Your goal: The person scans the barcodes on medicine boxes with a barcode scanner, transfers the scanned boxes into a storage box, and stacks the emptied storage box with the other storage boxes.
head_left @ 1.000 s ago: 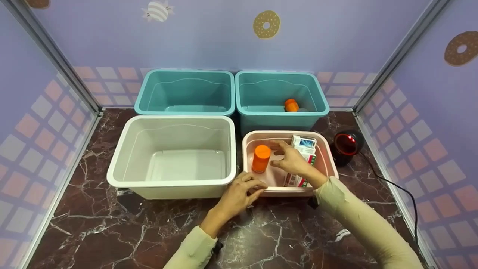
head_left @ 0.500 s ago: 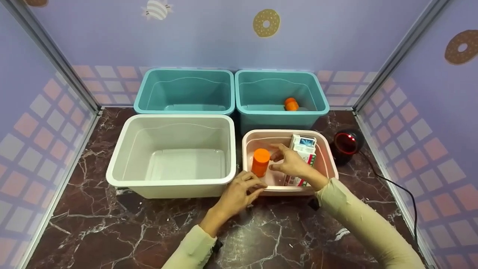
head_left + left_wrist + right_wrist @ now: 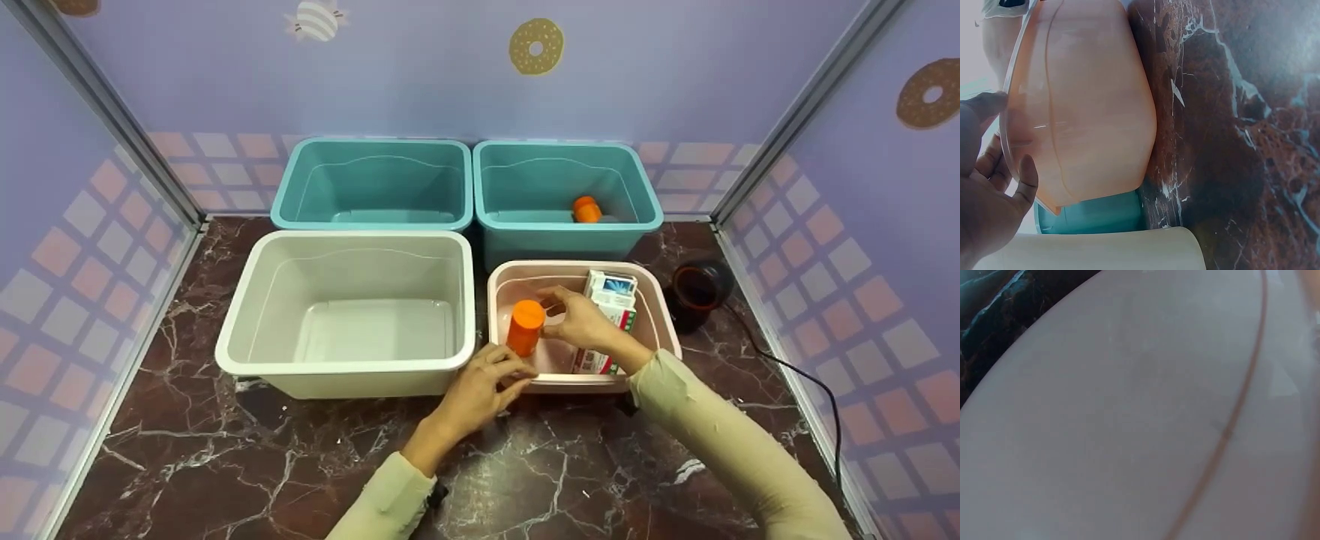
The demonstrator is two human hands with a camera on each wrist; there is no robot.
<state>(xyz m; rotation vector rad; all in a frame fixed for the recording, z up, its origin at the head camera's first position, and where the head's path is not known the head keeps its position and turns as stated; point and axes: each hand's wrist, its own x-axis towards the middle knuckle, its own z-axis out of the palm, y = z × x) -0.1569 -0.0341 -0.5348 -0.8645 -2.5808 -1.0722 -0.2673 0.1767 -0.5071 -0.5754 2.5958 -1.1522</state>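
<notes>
An orange bottle (image 3: 526,330) stands upright in the left part of a small pink bin (image 3: 574,381). My right hand (image 3: 585,321) reaches into that bin, thumb and fingers bent and spread at the bottle's right side; whether the fingertips touch it is hard to tell. Beside this hand, white medicine boxes (image 3: 616,291) with green and red marks lie along the bin's right side, partly covered by it. My left hand (image 3: 480,386) pinches the bin's front left corner; in the left wrist view its thumb and fingers (image 3: 1027,174) straddle the rim. The right wrist view shows only the bin's outer wall (image 3: 1117,422).
A large white bin (image 3: 345,367) stands left of the pink one. Two teal bins are behind: the left (image 3: 371,225) and the right (image 3: 555,244), which contains an orange bottle (image 3: 586,210). A dark device (image 3: 699,292) with a cable stands at right.
The orange bottle in the pink bin has shifted slightly toward the front. My right hand has come a little closer to it. My left hand stays at the rim.
</notes>
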